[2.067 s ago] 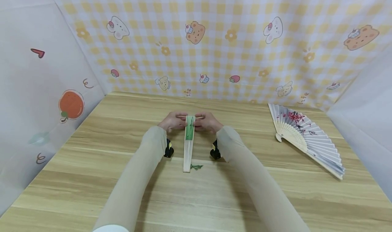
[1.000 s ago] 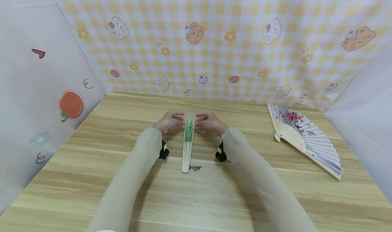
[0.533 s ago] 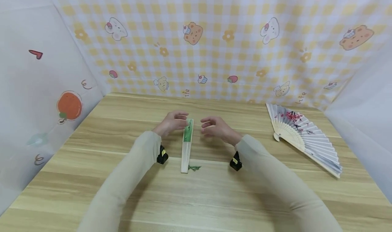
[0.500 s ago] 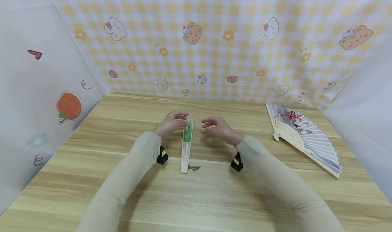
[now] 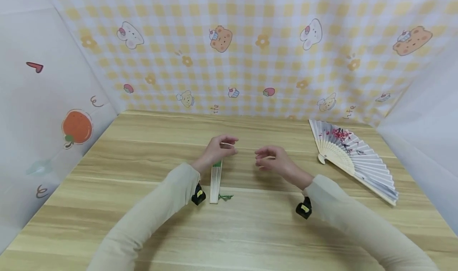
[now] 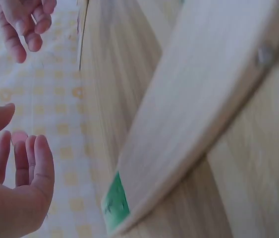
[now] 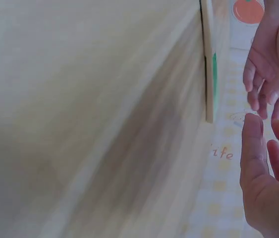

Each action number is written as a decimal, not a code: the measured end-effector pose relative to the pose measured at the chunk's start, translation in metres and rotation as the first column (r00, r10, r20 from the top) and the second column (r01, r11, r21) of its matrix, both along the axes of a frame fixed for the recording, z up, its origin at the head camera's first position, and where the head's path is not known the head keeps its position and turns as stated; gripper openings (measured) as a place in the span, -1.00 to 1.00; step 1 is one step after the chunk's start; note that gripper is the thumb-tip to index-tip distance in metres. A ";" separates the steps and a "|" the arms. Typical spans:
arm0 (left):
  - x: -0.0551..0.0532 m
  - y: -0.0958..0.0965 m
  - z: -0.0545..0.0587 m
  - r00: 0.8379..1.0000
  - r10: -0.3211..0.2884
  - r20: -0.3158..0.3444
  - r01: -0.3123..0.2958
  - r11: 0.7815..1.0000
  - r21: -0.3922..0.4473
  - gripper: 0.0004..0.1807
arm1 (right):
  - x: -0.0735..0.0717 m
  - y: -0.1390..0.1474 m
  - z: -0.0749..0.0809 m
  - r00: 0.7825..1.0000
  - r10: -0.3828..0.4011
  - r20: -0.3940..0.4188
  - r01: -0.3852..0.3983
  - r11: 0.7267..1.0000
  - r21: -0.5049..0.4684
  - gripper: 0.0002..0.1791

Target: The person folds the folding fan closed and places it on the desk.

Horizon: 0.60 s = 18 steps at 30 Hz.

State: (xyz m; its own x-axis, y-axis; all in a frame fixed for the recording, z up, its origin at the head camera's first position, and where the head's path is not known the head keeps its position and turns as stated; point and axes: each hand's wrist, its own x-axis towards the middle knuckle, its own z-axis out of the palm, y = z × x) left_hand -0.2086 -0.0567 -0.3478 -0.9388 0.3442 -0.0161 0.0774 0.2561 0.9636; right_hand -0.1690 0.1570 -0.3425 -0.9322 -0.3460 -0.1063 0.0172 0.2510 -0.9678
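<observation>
A folded hand fan with pale ribs and a green end lies on the table, a green tassel at its near end. My left hand hovers over the fan's far end and hides most of the green part in the head view; its fingers are loosely bent around nothing. In the left wrist view the ribs and green tip show below that hand. My right hand is held to the right of the fan, fingers relaxed and apart from everything. The right wrist view shows the folded fan edge-on.
A spread white fan with pink blossoms lies at the table's right side. Behind the wooden table hangs a yellow checked cloth. A white sheet borders the left side. Black wrist cameras sit under both sleeves.
Both hands have come away from the sides of the folded fan and moved right, the right hand farther. The folded fan stays on the table; the view has shifted slightly.
</observation>
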 end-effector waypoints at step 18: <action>0.024 0.066 0.000 0.994 -0.112 -0.013 0.113 0.992 0.060 -0.66 | 0.036 0.085 -0.004 0.990 -0.108 -0.087 0.110 0.993 0.029 -0.58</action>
State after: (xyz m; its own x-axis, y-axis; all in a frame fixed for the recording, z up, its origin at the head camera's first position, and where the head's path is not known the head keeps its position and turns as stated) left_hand -0.1846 0.0094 -0.3477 -0.8941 0.4476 0.0169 0.1118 0.1865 0.9761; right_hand -0.1327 0.2421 -0.3464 -0.9703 -0.2394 -0.0345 -0.0363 0.2852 -0.9578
